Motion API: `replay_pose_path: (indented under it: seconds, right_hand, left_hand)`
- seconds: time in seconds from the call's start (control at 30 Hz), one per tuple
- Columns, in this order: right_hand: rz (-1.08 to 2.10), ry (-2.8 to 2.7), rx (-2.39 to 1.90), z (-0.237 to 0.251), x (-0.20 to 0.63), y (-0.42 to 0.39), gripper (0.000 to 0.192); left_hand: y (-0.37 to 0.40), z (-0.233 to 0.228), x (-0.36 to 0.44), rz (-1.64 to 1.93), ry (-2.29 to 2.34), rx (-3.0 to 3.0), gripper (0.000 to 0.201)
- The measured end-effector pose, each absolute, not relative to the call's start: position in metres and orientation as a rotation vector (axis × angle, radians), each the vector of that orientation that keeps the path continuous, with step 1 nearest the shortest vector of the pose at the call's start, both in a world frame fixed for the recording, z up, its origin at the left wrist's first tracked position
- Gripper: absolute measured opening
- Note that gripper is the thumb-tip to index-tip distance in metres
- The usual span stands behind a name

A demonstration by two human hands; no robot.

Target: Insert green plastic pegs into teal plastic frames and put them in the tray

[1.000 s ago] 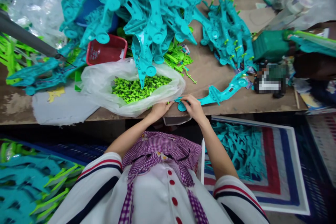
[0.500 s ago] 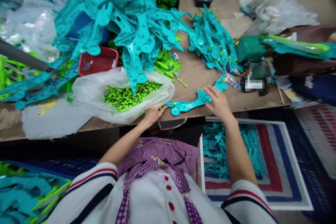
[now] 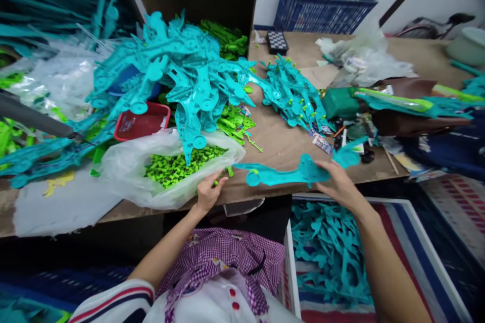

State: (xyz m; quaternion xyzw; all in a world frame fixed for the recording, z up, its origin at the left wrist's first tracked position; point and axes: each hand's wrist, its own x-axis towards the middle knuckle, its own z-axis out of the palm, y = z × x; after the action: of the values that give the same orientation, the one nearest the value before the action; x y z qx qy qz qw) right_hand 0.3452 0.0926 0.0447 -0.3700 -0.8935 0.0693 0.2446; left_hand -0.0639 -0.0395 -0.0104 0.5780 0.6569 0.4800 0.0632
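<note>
Head view, the only one we have: our right hand (image 3: 339, 186) grips a long flat turquoise plastic toy part (image 3: 291, 174) near its middle and holds it lifted just above the front edge of the brown wooden table (image 3: 280, 141), round end pointing left. Half a second ago that same part lay flat on the table with our right hand only resting on it, and a second ago both hands were pinched together at its round end; so we judge the work at that end is finished and the piece is now being carried off toward the right.

Our left hand (image 3: 208, 193) has let go of the part and rests with loose, curled fingers on the rim of the clear plastic bag of small lime-green pegs (image 3: 174, 166); we see nothing held in it. A tall heap of turquoise plastic parts (image 3: 182, 78) leans over the bag. Below the table edge, a white-rimmed striped tray (image 3: 413, 242) holds more turquoise pieces.
</note>
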Motion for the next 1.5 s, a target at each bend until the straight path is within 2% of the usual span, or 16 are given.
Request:
replay_pose_path:
  seconds: [0.17, 0.37, 0.5, 0.67, 0.73, 0.8, 0.93, 1.07, 1.17, 1.33, 1.5]
  right_hand:
    - [0.065, -1.989, -1.302, 0.072, 0.371, 0.121, 0.046]
    - [0.096, -1.72, -1.546, 0.085, 0.305, 0.284, 0.052]
    - [0.06, -1.83, -1.64, 0.114, 0.234, 0.357, 0.065]
    - [0.025, -2.3, -1.172, 0.12, 0.117, 0.371, 0.072]
    - [0.094, -2.353, -1.265, 0.114, 0.085, 0.371, 0.075]
    - [0.147, -2.37, -1.385, 0.111, 0.073, 0.37, 0.069]
    - [0.051, -2.326, -1.372, 0.122, 0.092, 0.351, 0.047]
    - [-0.066, -2.067, -1.419, 0.142, 0.12, 0.303, 0.045]
    - [-0.022, -1.976, -1.491, 0.14, 0.135, 0.261, 0.044]
    - [0.378, -1.688, -1.479, 0.089, 0.182, 0.161, 0.052]
    - [0.932, -1.072, -1.515, 0.003, 0.196, 0.013, 0.05]
  left_hand:
    - [-0.036, -0.01, -0.063, 1.501, 1.949, 1.724, 0.033]
    - [-0.036, -0.011, -0.061, 1.46, 1.903, 1.761, 0.026]
    - [-0.036, -0.011, -0.06, 1.444, 1.918, 1.761, 0.022]
    - [-0.033, -0.013, -0.059, 1.506, 1.91, 1.88, 0.027]
    - [-0.033, -0.013, -0.059, 1.51, 1.91, 1.902, 0.03]
    - [-0.034, -0.013, -0.059, 1.473, 1.92, 1.884, 0.034]
    - [-0.035, -0.015, -0.061, 1.372, 1.959, 1.762, 0.044]
    - [-0.032, -0.016, -0.061, 1.342, 1.971, 1.588, 0.044]
    - [-0.03, -0.011, -0.062, 1.337, 1.952, 1.47, 0.04]
    - [-0.048, 0.002, -0.059, 1.388, 1.791, 1.266, 0.026]
    - [-0.078, 0.022, -0.039, 1.434, 1.399, 0.758, 0.028]
